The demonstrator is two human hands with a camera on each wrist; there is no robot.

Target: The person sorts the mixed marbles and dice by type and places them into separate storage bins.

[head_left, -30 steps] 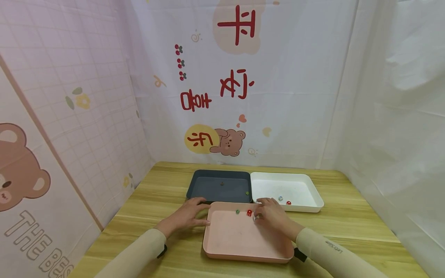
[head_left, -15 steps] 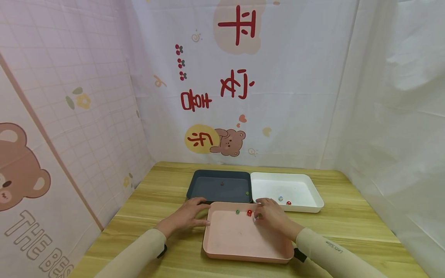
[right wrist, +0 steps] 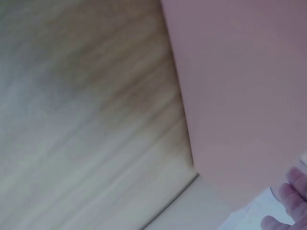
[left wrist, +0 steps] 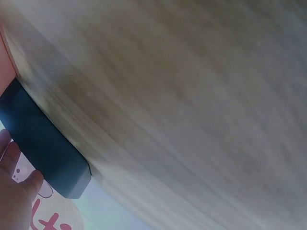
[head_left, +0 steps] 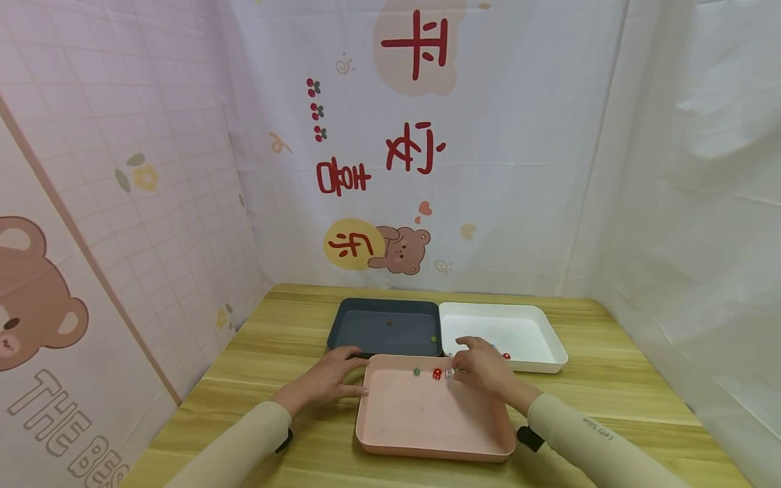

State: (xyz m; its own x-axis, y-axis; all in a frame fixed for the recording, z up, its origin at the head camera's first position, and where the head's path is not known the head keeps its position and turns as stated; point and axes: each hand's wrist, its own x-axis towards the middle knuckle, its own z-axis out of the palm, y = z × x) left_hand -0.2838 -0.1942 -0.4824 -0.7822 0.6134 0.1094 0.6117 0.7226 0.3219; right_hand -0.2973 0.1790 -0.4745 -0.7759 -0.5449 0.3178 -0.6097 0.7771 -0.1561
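A pink tray (head_left: 427, 413) lies nearest the person, with a green die (head_left: 417, 372), a red die (head_left: 436, 373) and a whitish die (head_left: 449, 373) along its far side. My right hand (head_left: 482, 366) hovers over the tray's far right corner, its fingertips just right of the whitish die; the fingers look loosely bent, and whether they touch that die is hard to see. Beside the tray's left rim is my left hand (head_left: 326, 379), fingers extended and thumb at the rim. Only parts of each hand show in the wrist views.
Behind the pink tray stand a dark tray (head_left: 366, 332) with two small dice and a white tray (head_left: 525, 329) with a red die (head_left: 506, 356) and another partly hidden by the right hand. All rest on a wooden table (head_left: 262, 339) between fabric-covered walls.
My right hand has shifted slightly right and away from the body, uncovering the whitish die beside the red one and hiding more of the white tray. The left hand has stayed put.
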